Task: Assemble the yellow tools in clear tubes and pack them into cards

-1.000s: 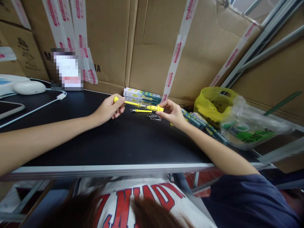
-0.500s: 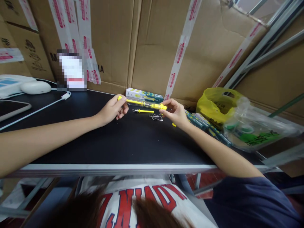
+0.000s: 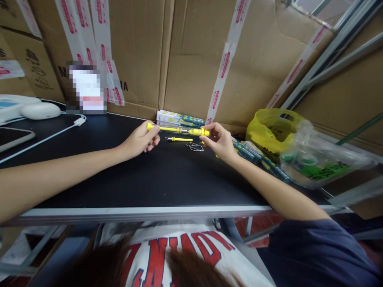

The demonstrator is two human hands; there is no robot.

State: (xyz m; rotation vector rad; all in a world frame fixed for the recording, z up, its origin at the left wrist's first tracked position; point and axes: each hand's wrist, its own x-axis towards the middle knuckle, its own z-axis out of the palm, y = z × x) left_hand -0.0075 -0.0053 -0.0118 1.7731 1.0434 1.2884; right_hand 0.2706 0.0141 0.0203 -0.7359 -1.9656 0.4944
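A slim yellow pen-shaped tool (image 3: pixel 170 128), with a clear section and metal parts inside, is held level above the black table by both hands. My left hand (image 3: pixel 139 139) is closed around its left end, thumb on top. At its thicker right end, my right hand (image 3: pixel 220 140) pinches the yellow cap (image 3: pixel 206 132) between thumb and fingers. Below the tool lies a thin yellow rod (image 3: pixel 184 139) with a metal tip and small ring. Bent silver wire pieces (image 3: pixel 195 147) lie just right of the rod. A small yellow piece is partly hidden behind my right hand.
Printed narrow boxes (image 3: pixel 179 118) lie along the back, and more boxes (image 3: pixel 249 153) lie at right. Beside them are a yellow plastic bag (image 3: pixel 266 131) and a clear bag (image 3: pixel 317 167). A white cable (image 3: pixel 54 133) crosses the left side. Cardboard (image 3: pixel 191 59) stands behind.
The view has shifted slightly, so the scene sits a little further left. Both hands keep hold of the tool; its right end appears slightly higher.
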